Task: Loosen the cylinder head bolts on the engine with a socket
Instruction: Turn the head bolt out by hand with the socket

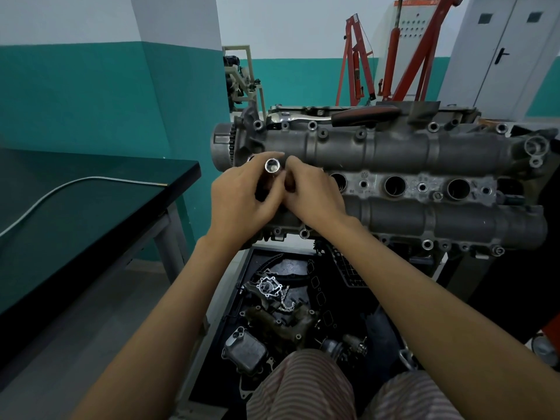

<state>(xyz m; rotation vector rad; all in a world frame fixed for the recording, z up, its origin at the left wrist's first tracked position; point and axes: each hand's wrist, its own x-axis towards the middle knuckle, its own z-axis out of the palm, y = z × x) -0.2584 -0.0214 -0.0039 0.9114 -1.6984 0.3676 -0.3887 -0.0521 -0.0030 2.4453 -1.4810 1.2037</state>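
A: Nearest first. What's at 6 o'clock?

B: Striped trousers (306, 386), knees at the bottom edge. Just past them a black parts tray (372, 328) on the floor w/ loose engine bits: an oil cooler (245, 350) at 7 o'clock in the tray, a short chain (285, 301) and a small cast housing (269, 287) nearer its middle.

A: Hands?

B: Both together at frame centre, over the engine's near-left end. Left hand (239, 198) has fingers curled round a chrome socket (271, 166), open end facing the cam. Right hand (312, 195) is pressed up against it from 3 o'clock, fingers curled in at the socket's shaft; can't tell exactly what its fingertips hold, they're hidden.

A: Engine?

B: Cylinder head (403, 165) runs 9 to 3 o'clock across mid frame, grey casting, row of round bores along its centre, bolt holes along both edges. Ratchet (330, 116), chrome head and dark handle, lies on the far top edge at 12 o'clock, untouched.

A: Surroundings?

B: Dark table (100, 189) at 9 o'clock w/ a grey cable (60, 189) across it. Red engine hoist (403, 53) at 1 o'clock by the far wall, grey cabinet (500, 53) at 2 o'clock.
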